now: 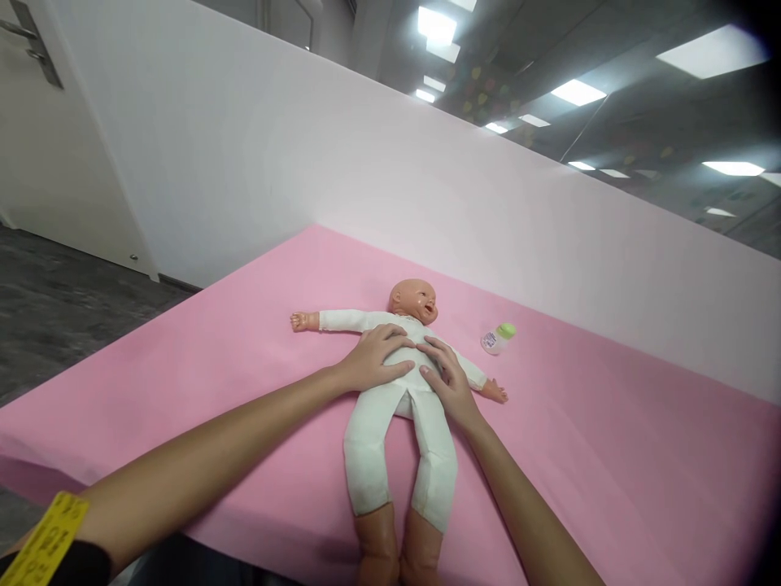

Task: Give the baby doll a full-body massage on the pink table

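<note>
A baby doll (403,423) in a white bodysuit lies on its back on the pink table (610,439), arms spread, head toward the wall, feet at the near edge. My left hand (375,358) rests flat on the doll's chest, fingers spread. Beside it, my right hand (448,382) touches the doll's belly and side with its fingers slightly curled. Neither hand grips the doll. A small toy bottle (497,338) with a green cap lies on its side to the right of the doll's head.
A white partition wall (366,155) stands behind the pink table. Dark floor (54,293) and a door (37,130) lie to the left. A yellow band (45,541) circles my left wrist.
</note>
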Available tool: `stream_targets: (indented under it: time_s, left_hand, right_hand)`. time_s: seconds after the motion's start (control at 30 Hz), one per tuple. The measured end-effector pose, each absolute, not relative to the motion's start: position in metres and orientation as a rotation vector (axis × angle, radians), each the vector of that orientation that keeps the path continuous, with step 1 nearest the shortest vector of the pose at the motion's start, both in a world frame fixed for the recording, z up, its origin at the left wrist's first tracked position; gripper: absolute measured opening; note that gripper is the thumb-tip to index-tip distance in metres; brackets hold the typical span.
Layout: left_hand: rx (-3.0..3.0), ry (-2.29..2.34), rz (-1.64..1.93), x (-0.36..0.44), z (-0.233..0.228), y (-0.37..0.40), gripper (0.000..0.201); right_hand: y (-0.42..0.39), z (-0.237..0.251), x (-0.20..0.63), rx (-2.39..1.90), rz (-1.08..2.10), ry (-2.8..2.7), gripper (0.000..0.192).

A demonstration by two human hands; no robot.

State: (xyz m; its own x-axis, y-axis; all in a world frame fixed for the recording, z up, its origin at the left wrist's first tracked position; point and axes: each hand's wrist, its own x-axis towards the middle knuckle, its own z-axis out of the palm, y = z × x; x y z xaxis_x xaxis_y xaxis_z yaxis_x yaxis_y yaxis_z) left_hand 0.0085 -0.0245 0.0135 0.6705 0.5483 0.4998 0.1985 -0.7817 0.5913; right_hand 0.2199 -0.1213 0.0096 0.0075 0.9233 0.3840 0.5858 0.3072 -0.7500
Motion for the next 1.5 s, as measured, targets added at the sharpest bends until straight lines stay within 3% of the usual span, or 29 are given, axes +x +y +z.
stream_targets:
  time_s: [0.27, 0.53, 0.8, 1.5]
  left_hand:
    - [2.393, 0.570, 0.940, 0.008, 0.014, -0.023, 0.034]
    - [2.394, 0.594, 1.011, 0.009, 0.010, -0.022, 0.034]
    - [2.398, 0.625, 0.993, 0.005, 0.006, -0.024, 0.043]
    - [2.401, 0.683, 0.887, -0.002, 0.017, -0.030, 0.038]
  right_hand:
    - [-0.121, 0.010, 0.220, -1.365, 0.459, -1.687, 0.038]
    - [-0.116, -0.003, 0.223, -1.330, 0.522, -1.578, 0.061]
    - [-0.119, 0.000, 0.221, -1.418, 0.557, -1.711, 0.058]
    - [-0.115, -0.004, 0.223, -1.410, 0.569, -1.714, 0.053]
